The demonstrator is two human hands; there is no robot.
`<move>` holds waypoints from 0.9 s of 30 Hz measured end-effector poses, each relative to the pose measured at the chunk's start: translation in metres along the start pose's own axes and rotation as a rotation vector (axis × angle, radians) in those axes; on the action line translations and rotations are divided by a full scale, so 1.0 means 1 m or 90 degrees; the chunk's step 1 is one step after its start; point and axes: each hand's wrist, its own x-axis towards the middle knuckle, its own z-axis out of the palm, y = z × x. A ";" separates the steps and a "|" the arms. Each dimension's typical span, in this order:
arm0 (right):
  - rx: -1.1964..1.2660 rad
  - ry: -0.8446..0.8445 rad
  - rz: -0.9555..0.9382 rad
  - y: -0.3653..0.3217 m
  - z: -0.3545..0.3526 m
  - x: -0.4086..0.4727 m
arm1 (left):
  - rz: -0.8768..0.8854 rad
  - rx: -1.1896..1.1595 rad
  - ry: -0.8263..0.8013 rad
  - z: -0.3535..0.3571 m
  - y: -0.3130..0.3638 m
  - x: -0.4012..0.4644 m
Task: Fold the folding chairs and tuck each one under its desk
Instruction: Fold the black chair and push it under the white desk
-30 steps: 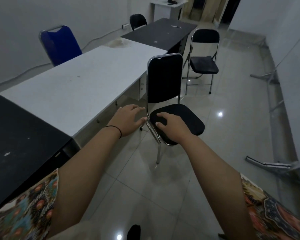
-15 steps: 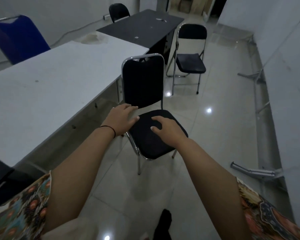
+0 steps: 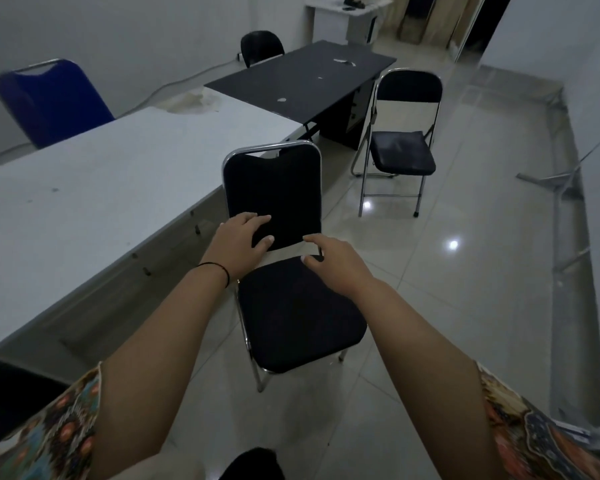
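A black padded chair (image 3: 291,306) with a chrome frame stands unfolded beside the white desk (image 3: 118,188), its back toward the far end of the room. My left hand (image 3: 241,237) lies with spread fingers against the lower part of the backrest. My right hand (image 3: 336,263) hovers with relaxed fingers over the rear edge of the seat, near the right upright; contact is unclear. A second black folding chair (image 3: 400,150) stands open farther on, next to the black desk (image 3: 302,77).
A blue chair (image 3: 49,102) stands behind the white desk and a black chair (image 3: 262,46) behind the black desk. Loose metal frame parts (image 3: 565,209) lie along the right wall. A small white table (image 3: 343,19) stands at the far end. Tiled floor lies open to the right.
Both hands have moved forward from the seat's front part toward the backrest; the left hand now lies on the backrest. The view has shifted closer over the chair.
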 end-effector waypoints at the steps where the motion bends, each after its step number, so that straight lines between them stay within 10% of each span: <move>1: 0.006 -0.003 -0.002 0.004 -0.002 0.008 | -0.006 -0.005 0.007 0.003 0.001 0.008; 27: -0.010 -0.091 -0.167 0.099 -0.071 0.326 | -0.253 -0.054 0.140 0.062 -0.032 0.253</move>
